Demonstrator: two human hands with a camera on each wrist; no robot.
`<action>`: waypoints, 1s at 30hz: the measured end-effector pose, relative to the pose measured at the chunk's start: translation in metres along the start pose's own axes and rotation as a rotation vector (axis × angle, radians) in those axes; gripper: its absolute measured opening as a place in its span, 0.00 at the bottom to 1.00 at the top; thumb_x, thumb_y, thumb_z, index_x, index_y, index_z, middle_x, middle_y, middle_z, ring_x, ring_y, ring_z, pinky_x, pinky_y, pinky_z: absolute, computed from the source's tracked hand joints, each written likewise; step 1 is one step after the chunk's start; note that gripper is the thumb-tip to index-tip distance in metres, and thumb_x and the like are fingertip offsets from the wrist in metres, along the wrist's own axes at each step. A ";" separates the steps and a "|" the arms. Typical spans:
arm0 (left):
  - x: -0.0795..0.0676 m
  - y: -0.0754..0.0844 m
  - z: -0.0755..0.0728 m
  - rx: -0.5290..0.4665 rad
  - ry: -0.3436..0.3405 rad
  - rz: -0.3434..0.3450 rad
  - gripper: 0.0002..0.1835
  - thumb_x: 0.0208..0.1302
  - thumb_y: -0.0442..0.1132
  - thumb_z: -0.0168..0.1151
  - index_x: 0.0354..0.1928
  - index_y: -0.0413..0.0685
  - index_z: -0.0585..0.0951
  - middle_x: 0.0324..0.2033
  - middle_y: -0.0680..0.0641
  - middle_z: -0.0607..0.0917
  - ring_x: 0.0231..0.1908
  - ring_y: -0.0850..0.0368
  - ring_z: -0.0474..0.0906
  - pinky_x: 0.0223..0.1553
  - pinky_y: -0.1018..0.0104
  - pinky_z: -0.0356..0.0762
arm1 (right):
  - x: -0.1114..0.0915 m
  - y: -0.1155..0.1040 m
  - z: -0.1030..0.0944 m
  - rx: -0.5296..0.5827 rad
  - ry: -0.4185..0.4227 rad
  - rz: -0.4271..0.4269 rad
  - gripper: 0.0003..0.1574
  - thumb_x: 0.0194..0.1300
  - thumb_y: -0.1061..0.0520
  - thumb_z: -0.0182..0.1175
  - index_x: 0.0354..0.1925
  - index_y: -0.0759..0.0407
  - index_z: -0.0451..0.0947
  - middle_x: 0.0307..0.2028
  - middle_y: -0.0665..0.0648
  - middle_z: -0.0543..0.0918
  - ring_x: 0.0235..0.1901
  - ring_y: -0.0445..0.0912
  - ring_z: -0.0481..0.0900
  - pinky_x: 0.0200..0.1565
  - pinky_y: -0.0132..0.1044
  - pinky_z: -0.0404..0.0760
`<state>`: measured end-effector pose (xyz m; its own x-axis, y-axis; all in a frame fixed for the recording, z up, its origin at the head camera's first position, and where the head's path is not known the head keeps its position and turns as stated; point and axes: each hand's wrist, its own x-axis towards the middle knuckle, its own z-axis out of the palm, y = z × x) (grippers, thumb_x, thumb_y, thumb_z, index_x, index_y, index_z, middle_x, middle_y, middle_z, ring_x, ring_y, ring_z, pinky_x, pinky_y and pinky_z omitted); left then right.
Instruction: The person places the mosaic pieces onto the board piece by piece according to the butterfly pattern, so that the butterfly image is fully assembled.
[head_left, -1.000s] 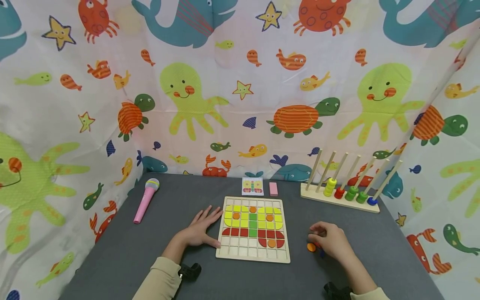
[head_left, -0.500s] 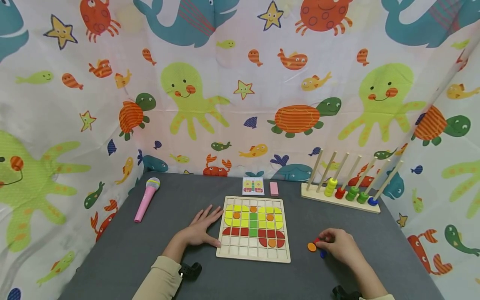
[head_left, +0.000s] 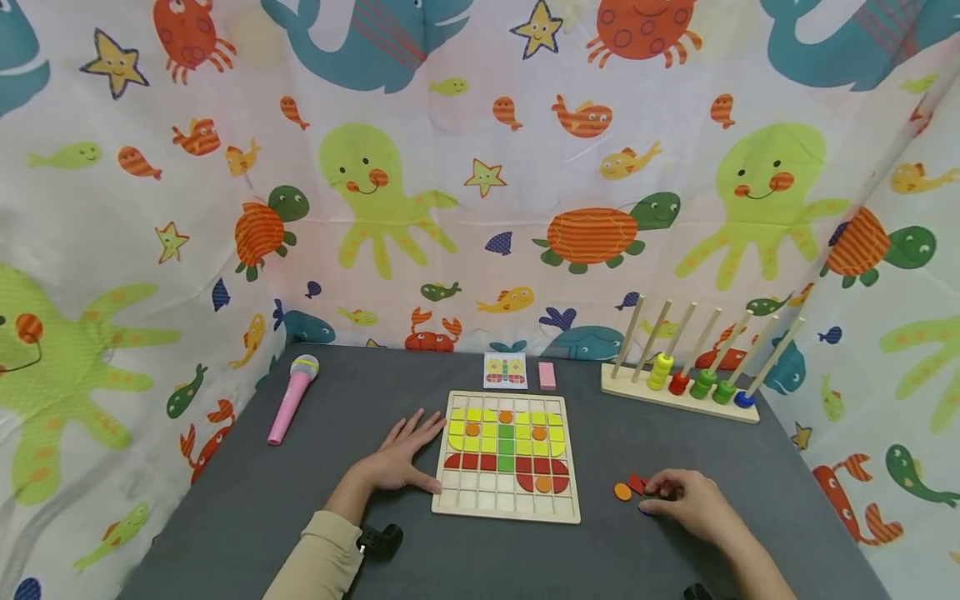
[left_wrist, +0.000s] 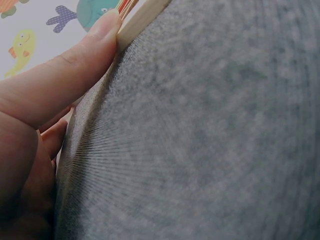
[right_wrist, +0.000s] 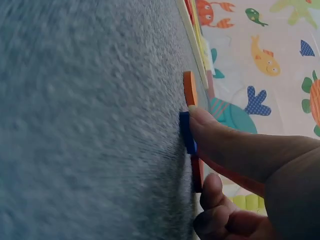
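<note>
A square wooden grid board (head_left: 487,502) lies on the dark table, partly filled with yellow, red, green and orange pieces. My left hand (head_left: 396,462) rests flat at its left side, fingers spread and thumb touching the edge. In the left wrist view that thumb (left_wrist: 75,70) lies against the board's wooden rim (left_wrist: 142,22). To the right of the board, my right hand (head_left: 693,502) is low over loose pieces. Its thumb touches a blue piece (right_wrist: 187,131) on the table. Beside it are a red piece (head_left: 637,484) and an orange disc (head_left: 622,492).
Behind the board lie a small picture card (head_left: 506,372) and a pink block (head_left: 547,376). A wooden peg stand (head_left: 682,398) with coloured beads stands at the back right. A pink toy microphone (head_left: 292,404) lies at the left. A printed curtain (head_left: 450,292) encloses the table.
My right hand has shifted to the right and slightly toward me, uncovering the red piece and coming over the blue one. The left hand stays at the board's side.
</note>
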<state>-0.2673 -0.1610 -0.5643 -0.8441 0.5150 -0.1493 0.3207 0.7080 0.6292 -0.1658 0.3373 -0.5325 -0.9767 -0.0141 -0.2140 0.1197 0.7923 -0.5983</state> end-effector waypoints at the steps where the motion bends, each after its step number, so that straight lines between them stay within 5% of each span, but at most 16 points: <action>1: 0.000 -0.001 0.000 0.003 -0.001 0.001 0.64 0.46 0.66 0.77 0.81 0.61 0.52 0.81 0.52 0.48 0.80 0.43 0.31 0.74 0.33 0.33 | 0.000 0.000 0.000 -0.005 -0.011 -0.024 0.16 0.54 0.45 0.77 0.36 0.50 0.86 0.31 0.50 0.78 0.31 0.44 0.71 0.34 0.37 0.68; 11: 0.000 0.001 0.000 -0.003 -0.004 -0.010 0.63 0.45 0.66 0.77 0.81 0.62 0.53 0.81 0.54 0.48 0.80 0.44 0.31 0.75 0.33 0.32 | 0.000 0.000 -0.003 0.019 -0.098 -0.135 0.16 0.64 0.45 0.69 0.32 0.54 0.80 0.25 0.49 0.75 0.24 0.41 0.70 0.26 0.32 0.66; 20: 0.000 -0.003 0.001 0.005 -0.006 0.000 0.64 0.45 0.67 0.77 0.81 0.60 0.52 0.81 0.52 0.48 0.80 0.43 0.32 0.74 0.34 0.32 | 0.021 -0.039 0.000 0.046 -0.008 -0.250 0.11 0.73 0.56 0.61 0.49 0.58 0.84 0.38 0.53 0.86 0.33 0.44 0.76 0.35 0.34 0.76; 24: 0.001 -0.004 0.001 0.004 -0.004 0.009 0.65 0.45 0.67 0.77 0.81 0.59 0.52 0.81 0.50 0.49 0.80 0.42 0.32 0.74 0.33 0.32 | 0.035 -0.057 0.006 0.034 0.007 -0.273 0.13 0.74 0.56 0.60 0.49 0.57 0.87 0.40 0.54 0.87 0.34 0.43 0.76 0.36 0.34 0.78; 30: 0.002 -0.004 0.001 0.011 -0.005 0.008 0.64 0.45 0.67 0.77 0.81 0.61 0.52 0.81 0.53 0.48 0.80 0.43 0.32 0.74 0.34 0.33 | 0.042 -0.083 0.019 0.255 -0.023 -0.198 0.12 0.70 0.57 0.65 0.45 0.65 0.86 0.31 0.55 0.87 0.28 0.45 0.84 0.33 0.35 0.85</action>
<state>-0.2692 -0.1621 -0.5678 -0.8394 0.5229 -0.1481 0.3321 0.7092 0.6219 -0.2138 0.2592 -0.5060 -0.9816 -0.1690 -0.0894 -0.0290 0.5940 -0.8039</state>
